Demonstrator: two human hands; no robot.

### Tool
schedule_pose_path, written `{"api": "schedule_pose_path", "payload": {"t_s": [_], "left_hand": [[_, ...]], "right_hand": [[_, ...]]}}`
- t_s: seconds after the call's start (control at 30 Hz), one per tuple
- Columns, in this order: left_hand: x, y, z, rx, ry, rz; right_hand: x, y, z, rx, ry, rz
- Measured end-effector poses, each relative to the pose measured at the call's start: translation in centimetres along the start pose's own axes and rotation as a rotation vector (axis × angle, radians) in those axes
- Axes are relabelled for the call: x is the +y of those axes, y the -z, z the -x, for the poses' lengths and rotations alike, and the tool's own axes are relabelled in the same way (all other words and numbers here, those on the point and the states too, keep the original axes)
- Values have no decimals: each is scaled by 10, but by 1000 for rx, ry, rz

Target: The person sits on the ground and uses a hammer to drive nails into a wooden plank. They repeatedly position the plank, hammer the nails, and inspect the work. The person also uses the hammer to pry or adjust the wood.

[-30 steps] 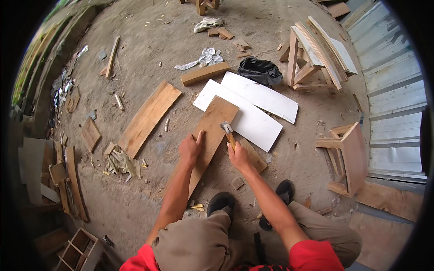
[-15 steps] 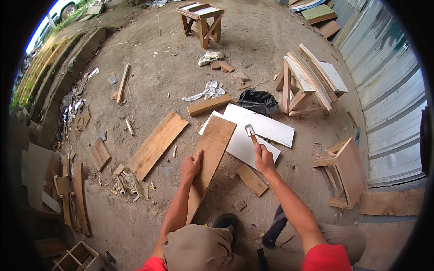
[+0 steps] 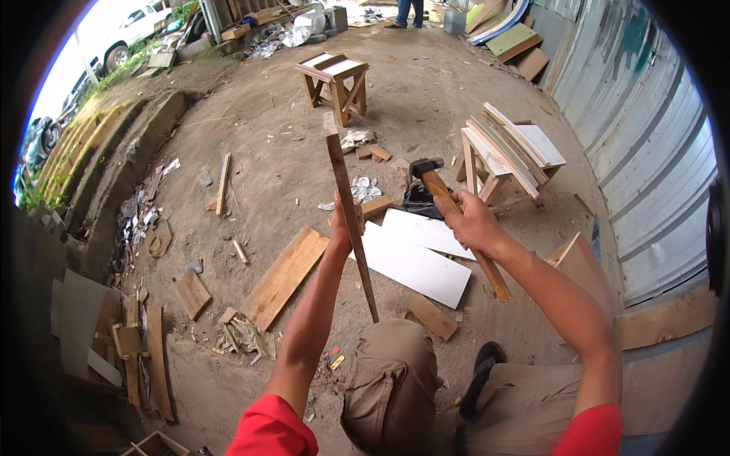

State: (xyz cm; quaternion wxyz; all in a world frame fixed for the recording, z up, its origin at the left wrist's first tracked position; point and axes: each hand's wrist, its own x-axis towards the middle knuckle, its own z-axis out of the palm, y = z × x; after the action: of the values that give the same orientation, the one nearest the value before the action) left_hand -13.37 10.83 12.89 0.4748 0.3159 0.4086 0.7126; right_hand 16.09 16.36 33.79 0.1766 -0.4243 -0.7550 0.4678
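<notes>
Hands at work over dusty ground: left hand (image 3: 344, 228) closed around a plank (image 3: 348, 213) held upright on edge, right hand (image 3: 473, 222) gripping a raised hammer (image 3: 449, 209). Apparently mid-swing; the next blow needs the plank held steady.
</notes>
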Motion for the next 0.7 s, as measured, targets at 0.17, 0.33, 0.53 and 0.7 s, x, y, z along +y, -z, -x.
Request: {"api": "schedule_pose_path", "payload": {"t_s": [0.17,0.33,0.53,0.7], "left_hand": [[-7,-28,-10,-55,-137,253],[-20,-43,9,216,-189,85],[-26,-56,66,403,-291,-428],[-5,-65,83,178,-273,-673]], "right_hand": [[-24,-3,35,-110,-125,-59],[-26,-6,61,-218,-234,-211],[-13,-11,80,-236,-234,-554],[-23,9,65,-342,-20,-754]]}}
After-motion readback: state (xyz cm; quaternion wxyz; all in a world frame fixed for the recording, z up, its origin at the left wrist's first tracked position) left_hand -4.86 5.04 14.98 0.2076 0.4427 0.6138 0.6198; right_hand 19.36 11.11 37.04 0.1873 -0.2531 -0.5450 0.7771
